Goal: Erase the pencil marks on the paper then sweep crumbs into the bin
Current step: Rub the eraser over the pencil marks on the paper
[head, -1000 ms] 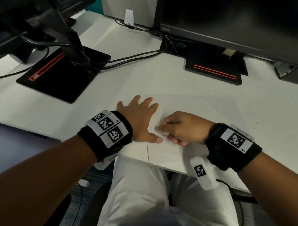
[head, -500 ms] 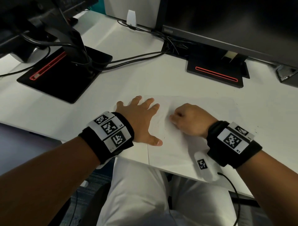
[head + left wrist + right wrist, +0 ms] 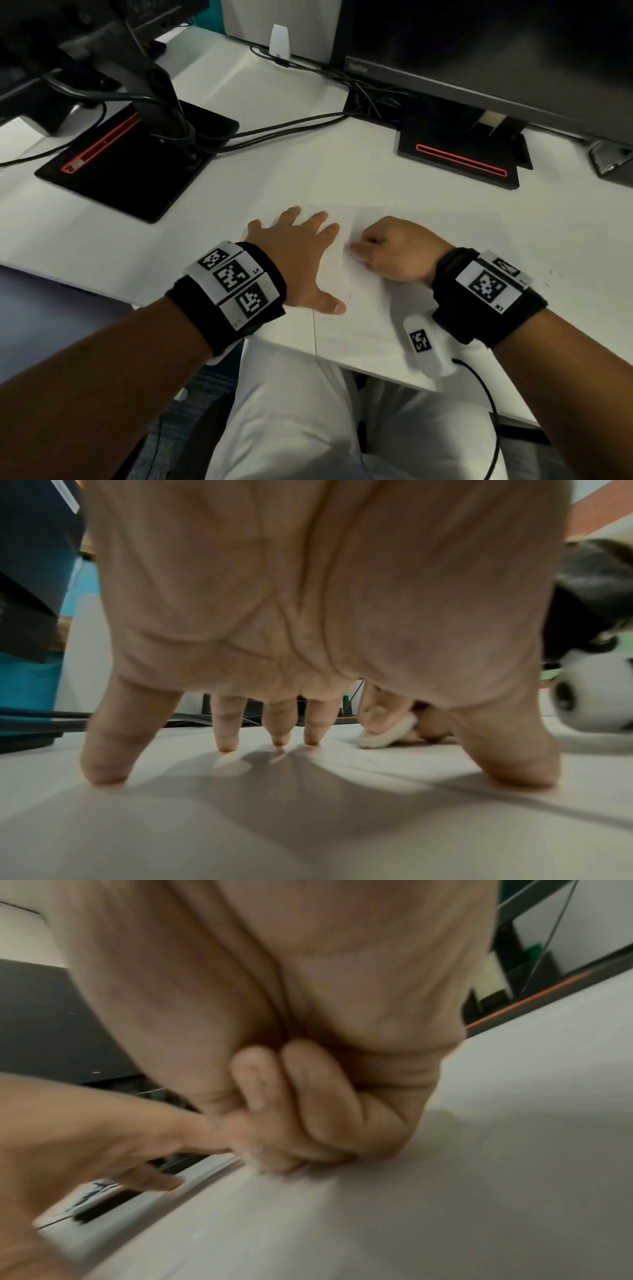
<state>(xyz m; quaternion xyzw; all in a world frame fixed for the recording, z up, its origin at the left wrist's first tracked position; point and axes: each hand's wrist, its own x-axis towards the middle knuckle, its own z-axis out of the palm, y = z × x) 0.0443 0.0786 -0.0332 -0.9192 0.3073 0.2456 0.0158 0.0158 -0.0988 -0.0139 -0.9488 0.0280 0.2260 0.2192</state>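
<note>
A white sheet of paper (image 3: 411,308) lies on the white desk (image 3: 291,178) near its front edge. Faint pencil marks (image 3: 350,294) show on it beside my left thumb. My left hand (image 3: 294,253) lies flat with fingers spread, pressing the sheet's left part. My right hand (image 3: 394,250) is curled into a fist on the paper and pinches a small white eraser (image 3: 388,733), whose end touches the sheet. In the right wrist view the eraser is hidden by blur and curled fingers (image 3: 298,1096). No bin is in view.
Two black monitor stands with red stripes sit at the back, one on the left (image 3: 130,161), one on the right (image 3: 459,161), with cables (image 3: 291,126) between them. A dark monitor (image 3: 496,51) hangs over the far right. My white-trousered legs (image 3: 291,411) are below the desk edge.
My right hand with the eraser moved away from me across the paper, then came slightly back toward the left. The left hand stayed flat on the sheet.
</note>
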